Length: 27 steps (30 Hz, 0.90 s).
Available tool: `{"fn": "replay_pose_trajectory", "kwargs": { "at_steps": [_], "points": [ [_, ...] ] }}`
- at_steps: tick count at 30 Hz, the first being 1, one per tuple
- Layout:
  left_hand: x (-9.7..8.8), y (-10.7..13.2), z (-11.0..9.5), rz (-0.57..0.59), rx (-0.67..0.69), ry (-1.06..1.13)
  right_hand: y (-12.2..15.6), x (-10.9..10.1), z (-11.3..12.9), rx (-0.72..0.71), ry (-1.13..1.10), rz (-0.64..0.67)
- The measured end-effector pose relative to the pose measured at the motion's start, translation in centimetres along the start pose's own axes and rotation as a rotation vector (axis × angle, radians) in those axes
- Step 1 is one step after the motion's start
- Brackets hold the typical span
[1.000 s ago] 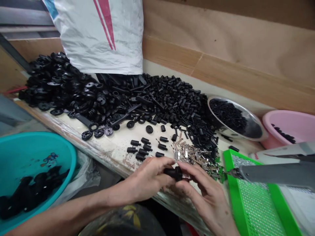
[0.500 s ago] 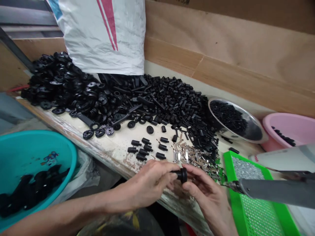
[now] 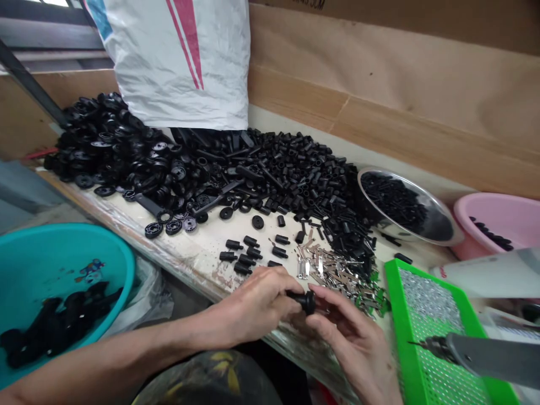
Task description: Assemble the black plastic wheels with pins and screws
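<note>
Left hand (image 3: 261, 304) pinches black part (image 3: 302, 302); right hand (image 3: 358, 337), fingers parted, brackets end, contact unclear. Metal strips (image 3: 333, 277) two o'clock; driver (image 3: 481, 355) overhangs green tray (image 3: 399, 304), three o'clock.

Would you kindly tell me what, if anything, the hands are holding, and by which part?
The left hand grips a black cylindrical part by its narrower body; the right hand has finger and thumb at its flanged end, contact unclear.

Pale workbench (image 3: 213, 236), heaped black parts (image 3: 304, 174), stemmed black cylinders (image 3: 253, 253), scattered metal strips (image 3: 329, 270), steel bowl (image 3: 439, 212), green tray (image 3: 400, 304)
</note>
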<state>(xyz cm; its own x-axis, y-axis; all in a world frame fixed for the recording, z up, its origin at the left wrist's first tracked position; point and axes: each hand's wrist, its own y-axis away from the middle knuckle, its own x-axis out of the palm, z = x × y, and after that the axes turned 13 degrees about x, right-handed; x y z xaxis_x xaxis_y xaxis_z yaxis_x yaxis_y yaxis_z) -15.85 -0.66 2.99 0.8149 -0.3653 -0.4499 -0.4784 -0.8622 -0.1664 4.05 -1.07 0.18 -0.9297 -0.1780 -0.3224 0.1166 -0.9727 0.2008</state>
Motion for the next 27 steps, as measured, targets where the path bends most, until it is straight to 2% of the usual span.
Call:
{"fn": "replay_pose_trajectory", "kwargs": {
  "at_steps": [3, 6, 10, 12, 18, 20, 24, 25, 27],
  "points": [
    [0.9, -0.1, 0.3, -0.08, 0.054, -0.082, 0.0, 0.1, -0.1, 0.051, -0.022, -0.031],
    [1.0, -0.4, 0.2, -0.132, 0.028, -0.03, 0.0, 0.0, 0.2, -0.02, 0.058, -0.074],
    [-0.1, -0.8, 0.0, 0.044, -0.017, 0.071, 0.1, -0.5, 1.1, -0.224, 0.2, -0.055],
    [-0.3, -0.8, 0.1, 0.077, -0.008, 0.056, 0.1, -0.5, 1.2, -0.266, 0.243, -0.035],
    [0.6, -0.7, -0.1, -0.058, -0.086, 0.047, 0.1, -0.3, 0.9, -0.234, 0.261, -0.083],
    [0.2, -0.9, -0.1, -0.016, -0.104, 0.057, 0.2, -0.3, 1.0, -0.239, 0.233, -0.086],
    [-0.7, -1.4, 0.3, 0.17, -0.111, 0.255, 0.1, -0.5, 1.4, -0.251, 0.213, -0.068],
    [-0.7, -1.4, 0.4, 0.189, -0.128, 0.312, 0.1, -0.5, 1.4, -0.241, 0.207, -0.069],
    [-0.4, -1.3, 0.6, 0.151, -0.164, 0.347, 0.1, -0.5, 1.2, -0.198, 0.187, -0.077]
  ]
}}
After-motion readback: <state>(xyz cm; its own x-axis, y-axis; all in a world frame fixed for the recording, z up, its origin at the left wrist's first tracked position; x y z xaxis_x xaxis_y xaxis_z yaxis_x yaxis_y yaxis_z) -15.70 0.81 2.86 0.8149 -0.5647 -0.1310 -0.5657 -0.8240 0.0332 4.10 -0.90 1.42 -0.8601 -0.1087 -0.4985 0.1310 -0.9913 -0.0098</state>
